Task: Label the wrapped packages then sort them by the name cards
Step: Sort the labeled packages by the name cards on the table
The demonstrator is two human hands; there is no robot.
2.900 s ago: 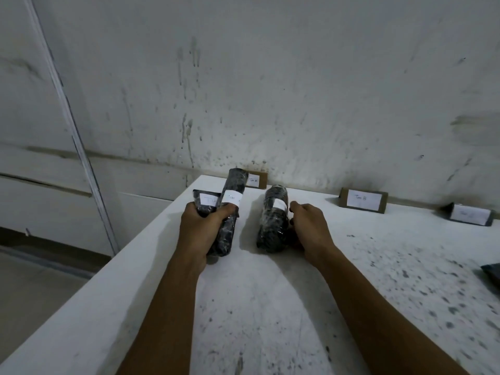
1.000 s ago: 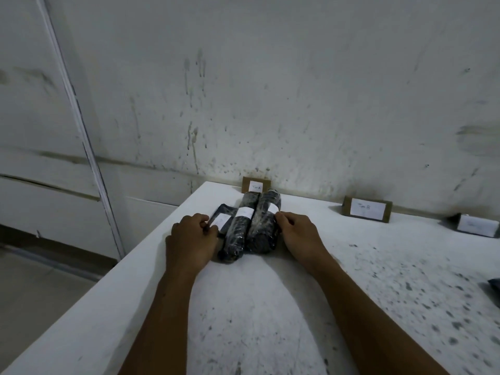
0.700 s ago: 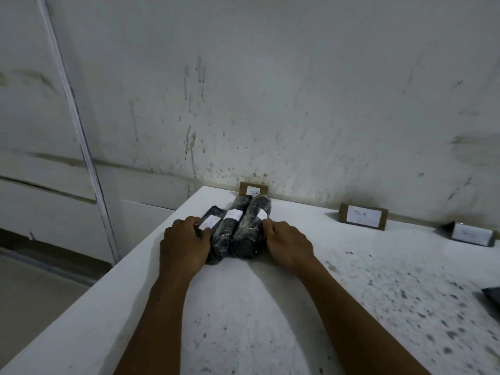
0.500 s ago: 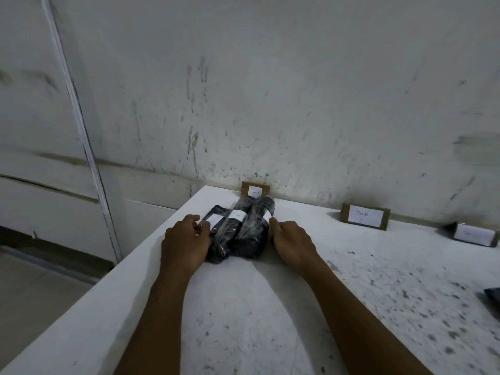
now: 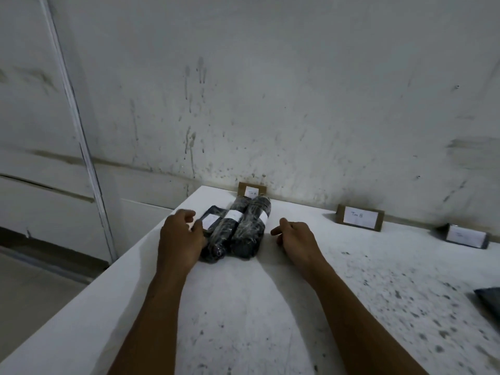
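A speckled white tabletop (image 5: 270,307) runs to a stained white wall. Three brown cardboard name cards with white labels lean against that wall: one at far left (image 5: 252,190), one in the middle (image 5: 359,218), one at far right (image 5: 466,235), probably marking the sorting spots. Just in front of the left card lie three dark wrapped packages with white labels, touching side by side: the right roll (image 5: 250,228), the middle roll (image 5: 223,232) and a flatter package (image 5: 212,219) on the left. The left hand (image 5: 180,236) rests against the group's left side, fingers curled but apparently gripping nothing. The right hand (image 5: 295,236) hovers just right of them, loosely curled, empty. A dark object (image 5: 489,299) sits at the right edge.
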